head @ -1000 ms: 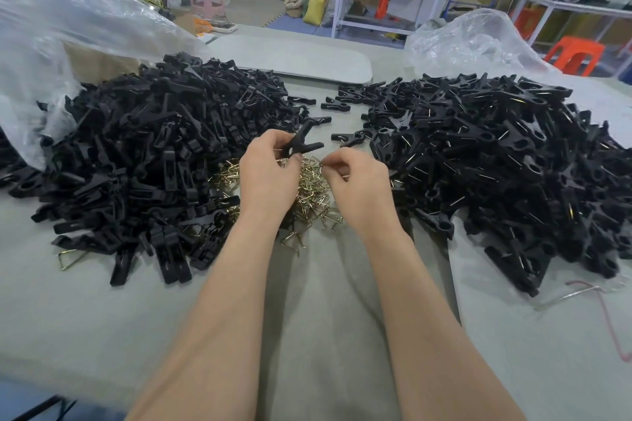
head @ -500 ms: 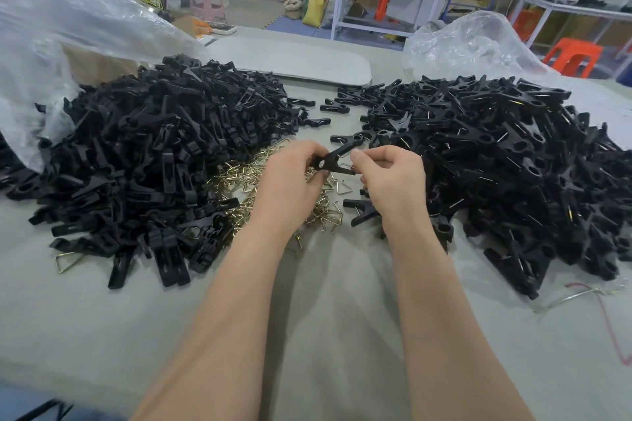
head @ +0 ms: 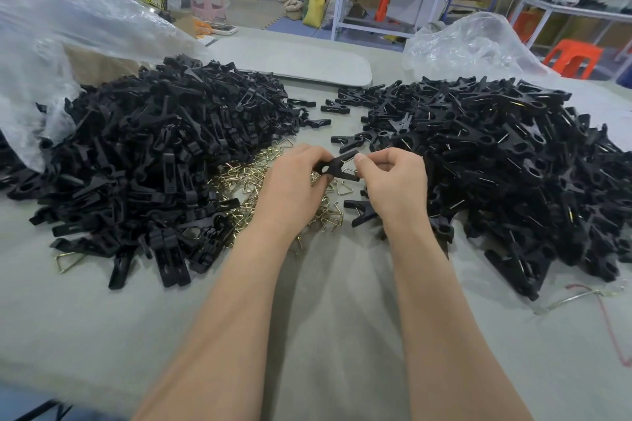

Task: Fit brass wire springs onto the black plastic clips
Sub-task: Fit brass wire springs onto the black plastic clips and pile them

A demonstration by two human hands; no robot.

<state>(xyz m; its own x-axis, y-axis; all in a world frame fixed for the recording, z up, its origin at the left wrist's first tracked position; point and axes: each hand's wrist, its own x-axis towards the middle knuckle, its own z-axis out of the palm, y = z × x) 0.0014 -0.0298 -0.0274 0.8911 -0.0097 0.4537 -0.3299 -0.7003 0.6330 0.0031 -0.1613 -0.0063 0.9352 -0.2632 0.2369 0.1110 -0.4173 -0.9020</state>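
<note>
Left hand (head: 294, 188) pinches the clip (head: 337, 167), its open end pointing right at the spring (head: 349, 170) pinched by right hand (head: 393, 178).

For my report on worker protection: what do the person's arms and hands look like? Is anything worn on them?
The left forearm and the right forearm are bare to the frame edge; no sleeves show. The left hand and the right hand wear no gloves, and no ring, watch or bracelet is visible.
</note>
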